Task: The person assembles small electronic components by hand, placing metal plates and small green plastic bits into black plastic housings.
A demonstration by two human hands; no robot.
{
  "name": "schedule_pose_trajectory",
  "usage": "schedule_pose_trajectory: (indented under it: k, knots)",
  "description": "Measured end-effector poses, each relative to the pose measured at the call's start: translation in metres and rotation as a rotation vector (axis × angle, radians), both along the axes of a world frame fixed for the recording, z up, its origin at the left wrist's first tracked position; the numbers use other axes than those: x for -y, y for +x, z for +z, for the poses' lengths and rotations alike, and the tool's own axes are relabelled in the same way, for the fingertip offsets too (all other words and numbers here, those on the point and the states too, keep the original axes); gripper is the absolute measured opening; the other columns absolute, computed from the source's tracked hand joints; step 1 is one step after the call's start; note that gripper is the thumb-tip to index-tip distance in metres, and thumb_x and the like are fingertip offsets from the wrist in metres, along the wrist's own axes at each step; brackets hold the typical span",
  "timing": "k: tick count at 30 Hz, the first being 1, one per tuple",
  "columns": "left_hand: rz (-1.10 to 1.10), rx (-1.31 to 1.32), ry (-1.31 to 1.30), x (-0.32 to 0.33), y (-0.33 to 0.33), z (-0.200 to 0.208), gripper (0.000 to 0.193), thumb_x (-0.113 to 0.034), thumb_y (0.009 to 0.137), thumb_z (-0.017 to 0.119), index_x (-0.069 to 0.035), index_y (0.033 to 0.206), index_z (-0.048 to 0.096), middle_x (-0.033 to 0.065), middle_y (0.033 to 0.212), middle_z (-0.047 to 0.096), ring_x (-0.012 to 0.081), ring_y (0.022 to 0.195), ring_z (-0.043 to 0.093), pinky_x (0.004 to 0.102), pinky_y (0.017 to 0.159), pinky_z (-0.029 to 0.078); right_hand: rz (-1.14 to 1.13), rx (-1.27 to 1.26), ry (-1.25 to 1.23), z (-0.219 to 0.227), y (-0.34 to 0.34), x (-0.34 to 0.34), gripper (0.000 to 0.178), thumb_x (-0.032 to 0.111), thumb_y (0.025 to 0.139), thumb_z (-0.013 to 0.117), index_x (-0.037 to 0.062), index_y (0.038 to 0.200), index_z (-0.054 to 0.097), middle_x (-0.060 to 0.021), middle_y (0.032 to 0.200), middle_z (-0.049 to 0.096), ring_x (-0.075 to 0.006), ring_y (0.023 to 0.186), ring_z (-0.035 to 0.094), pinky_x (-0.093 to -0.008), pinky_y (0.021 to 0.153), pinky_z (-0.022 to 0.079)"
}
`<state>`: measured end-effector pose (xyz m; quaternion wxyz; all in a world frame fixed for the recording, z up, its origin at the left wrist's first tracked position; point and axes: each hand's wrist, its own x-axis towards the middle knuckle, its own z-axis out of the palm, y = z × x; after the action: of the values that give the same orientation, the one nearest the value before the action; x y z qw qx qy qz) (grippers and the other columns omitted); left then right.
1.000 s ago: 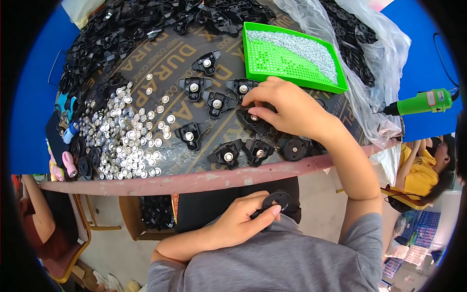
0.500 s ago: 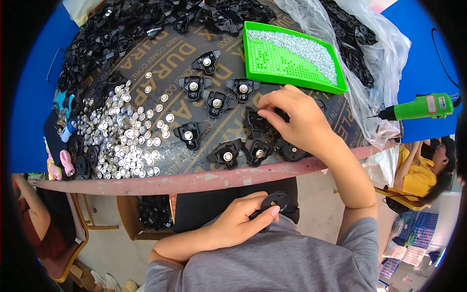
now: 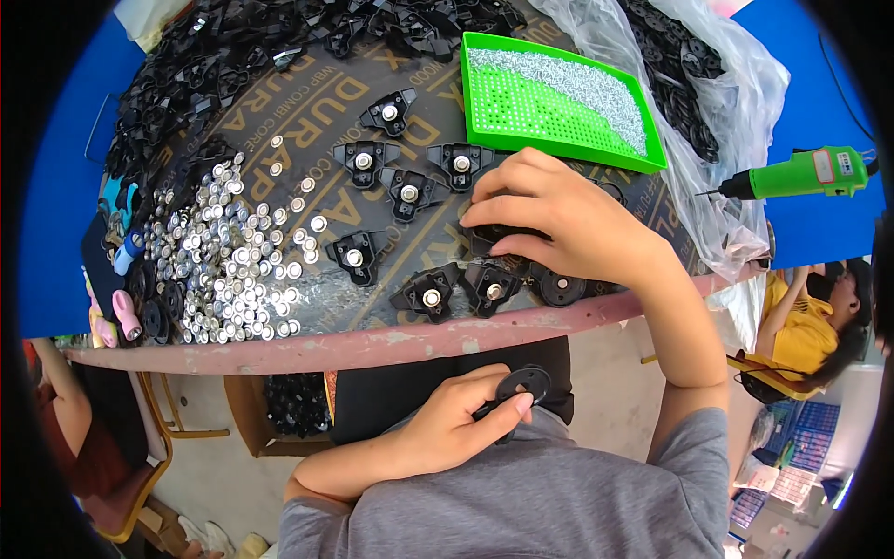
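My left hand (image 3: 456, 415) is in front of the table edge, its thumb and fingers closed on a round black plastic disc (image 3: 533, 375) with holes in it. Over the table, my right hand (image 3: 563, 214) has its fingers curled around a black plastic part (image 3: 503, 231), mostly hidden beneath them. Several black winged brackets (image 3: 395, 179) lie around it, each with a round silver metal piece at its middle. Close to my right wrist, a black disc (image 3: 563, 295) with a metal centre rests near the edge.
Loose silver metal pieces (image 3: 233, 261) are heaped at the left. Black brackets (image 3: 223, 70) pile up behind. A green tray (image 3: 559, 149) holds small silver screws. Clear plastic sheeting (image 3: 736, 112) covers more black discs. A green electric screwdriver (image 3: 805, 175) is at the right; another person (image 3: 792, 317) sits beyond.
My right hand has shifted slightly left, and its fingers have gone from a pinch above the black part to curling around it. My left hand still grips the disc.
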<state>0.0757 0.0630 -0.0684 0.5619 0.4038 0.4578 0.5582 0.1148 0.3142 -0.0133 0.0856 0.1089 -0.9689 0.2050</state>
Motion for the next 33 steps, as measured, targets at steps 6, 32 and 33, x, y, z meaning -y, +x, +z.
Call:
schedule_pose_trajectory:
  k: [6,32,33]
  knots:
    - [-0.013,0.01,-0.039,-0.003,-0.007,0.005,0.023,-0.019,0.102,0.057,-0.001,0.089,0.065,0.0038,0.083,0.055,0.0121,0.072,0.055,0.028,0.065,0.043,-0.196,-0.079,0.026,-0.009,-0.002,0.012,0.033,0.025,0.078,0.08,0.0079,0.103,0.065,-0.0075,0.098,0.059,-0.0294,0.096,0.055,-0.0405,0.086,0.046]
    - [0.242,0.032,0.066,0.016,-0.042,0.028,0.012,-0.004,0.09,0.061,0.004,0.083,0.064,0.0148,0.102,0.066,0.0157,0.078,0.063,0.0292,0.07,0.051,-0.311,-0.149,-0.1,-0.005,0.011,0.008,0.013,0.006,0.076,0.075,0.0048,0.087,0.067,-0.0074,0.087,0.063,-0.03,0.091,0.056,-0.0402,0.086,0.045]
    - [0.249,0.041,0.078,0.016,-0.044,0.028,0.012,-0.004,0.09,0.061,0.004,0.082,0.064,0.015,0.102,0.066,0.016,0.079,0.063,0.0293,0.07,0.051,-0.299,-0.141,-0.098,-0.006,0.01,0.008,0.014,0.006,0.076,0.075,0.0048,0.087,0.067,-0.0068,0.088,0.063,-0.0296,0.092,0.055,-0.0405,0.086,0.045]
